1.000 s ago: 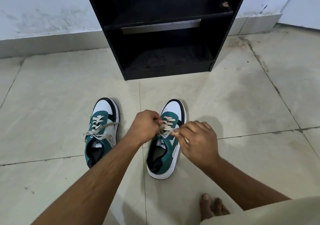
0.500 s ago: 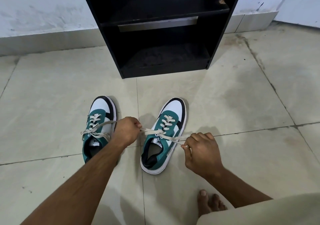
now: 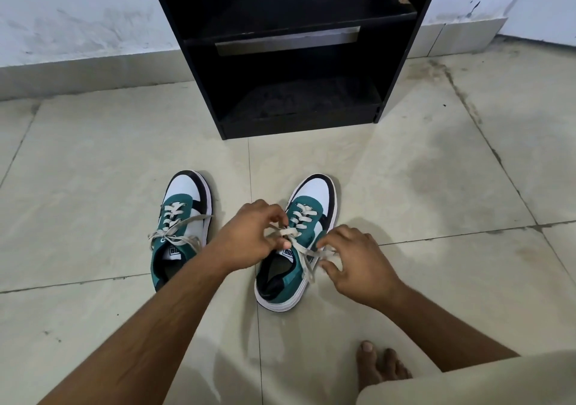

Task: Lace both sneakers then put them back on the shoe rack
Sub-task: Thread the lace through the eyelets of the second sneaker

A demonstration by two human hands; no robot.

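Two green, white and black sneakers stand side by side on the tiled floor, toes toward the black shoe rack [image 3: 290,62]. The left sneaker [image 3: 182,227] has a tied cream bow. Over the tongue of the right sneaker [image 3: 299,239], my left hand [image 3: 249,239] pinches a loop of the cream lace [image 3: 304,252]. My right hand [image 3: 355,264] sits at the shoe's right side, fingers curled on the other lace end. The hands hide part of the knot.
The rack's lower shelves are bare and dark, about a tile's length beyond the shoes. A white wall with a skirting strip [image 3: 78,74] runs behind it. My bare foot [image 3: 380,367] rests on the floor at the lower right, beside beige cloth [image 3: 467,383].
Half a second ago my hands were spread apart, pulling the lace ends taut sideways. Now both have come back together over the right sneaker's tongue, and the lace lies slack in loops.
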